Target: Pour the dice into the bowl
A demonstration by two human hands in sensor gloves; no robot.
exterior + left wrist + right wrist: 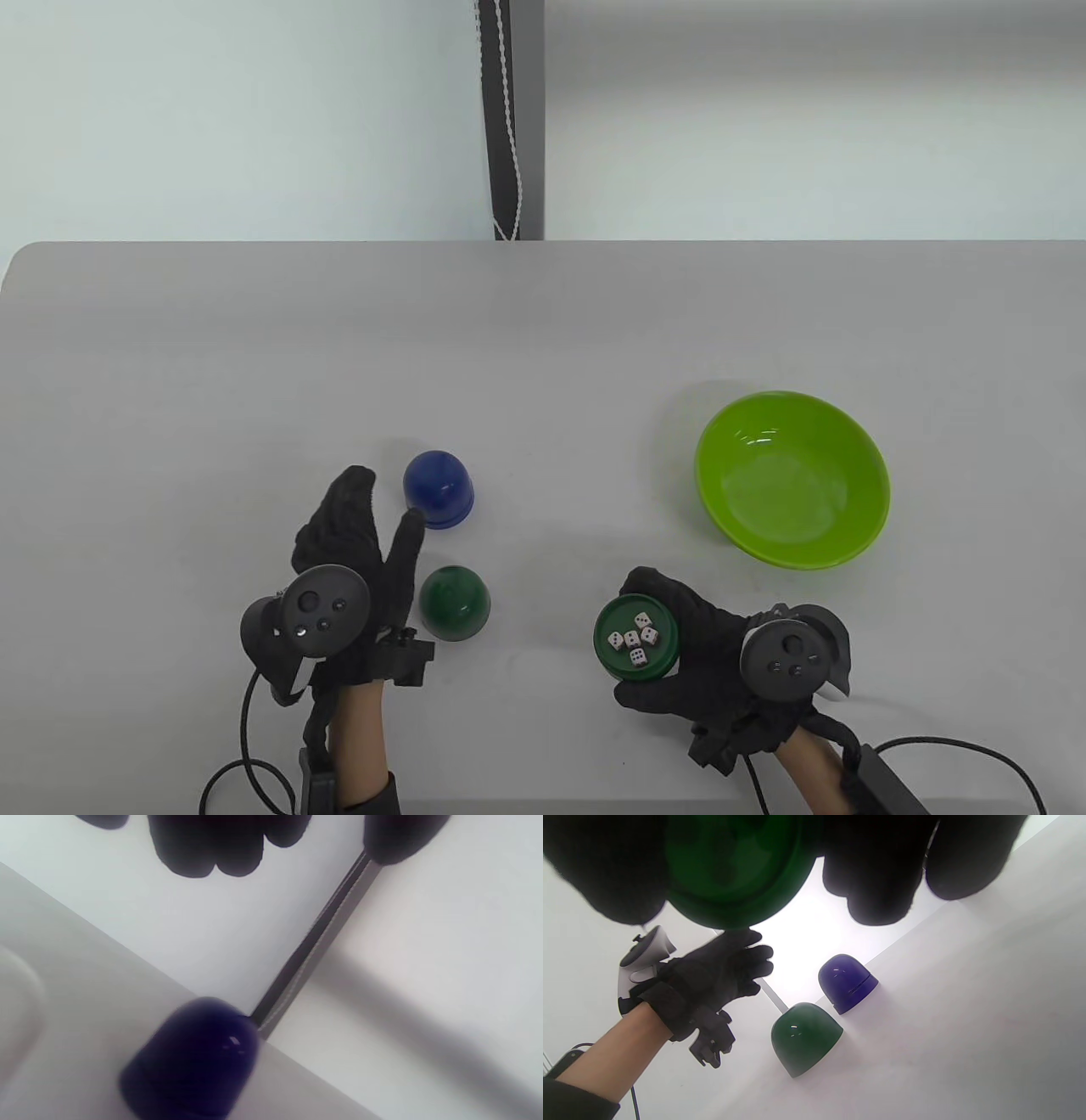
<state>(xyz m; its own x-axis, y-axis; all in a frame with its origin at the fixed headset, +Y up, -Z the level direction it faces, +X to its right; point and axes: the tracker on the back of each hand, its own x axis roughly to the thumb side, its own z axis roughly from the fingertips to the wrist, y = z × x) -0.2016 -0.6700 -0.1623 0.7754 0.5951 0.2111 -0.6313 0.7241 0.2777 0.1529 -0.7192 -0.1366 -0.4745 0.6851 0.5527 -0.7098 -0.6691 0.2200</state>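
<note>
Beyond the right hand point(713, 654) fingertips, up and rightward: lime-green bowl point(793, 478), well apart | right fingers curl round the green dice tray point(638, 637), upright, dice point(635, 639) inside | left hand point(352, 543) relaxed, fingers straight, empty, farther off.

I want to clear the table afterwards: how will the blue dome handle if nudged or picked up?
The blue dome sits rim-down, so it would probably slide rather than roll. Its glossy, rounded top looks slippery to pinch. It looks like hard plastic, likely light and stiff.
</note>
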